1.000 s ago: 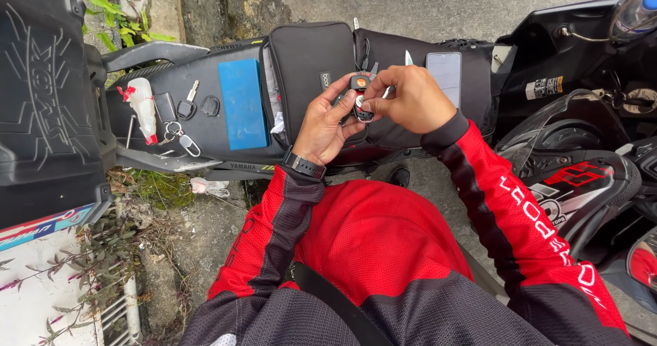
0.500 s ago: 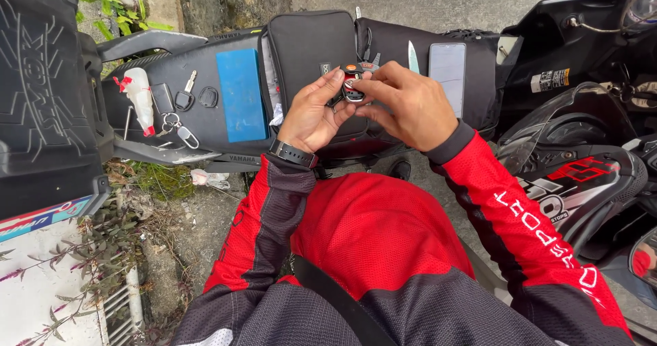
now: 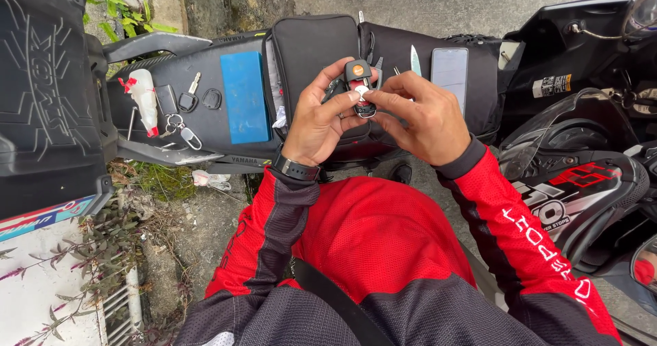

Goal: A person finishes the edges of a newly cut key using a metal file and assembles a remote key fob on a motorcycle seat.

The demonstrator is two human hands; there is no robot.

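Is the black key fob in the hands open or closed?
Cannot tell: the key fob sits between left hand and right hand, fingers covering its body.

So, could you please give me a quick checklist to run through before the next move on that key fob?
1. Key fob gripped by left hand: ok.
2. Right hand fingertips on the fob's lower end: ok.
3. Fob held over the black bag, so dropped parts land there: ok.
4. Loose keys and blue pad resting on the seat: ok.
5. Fob case open or closed: cannot tell.
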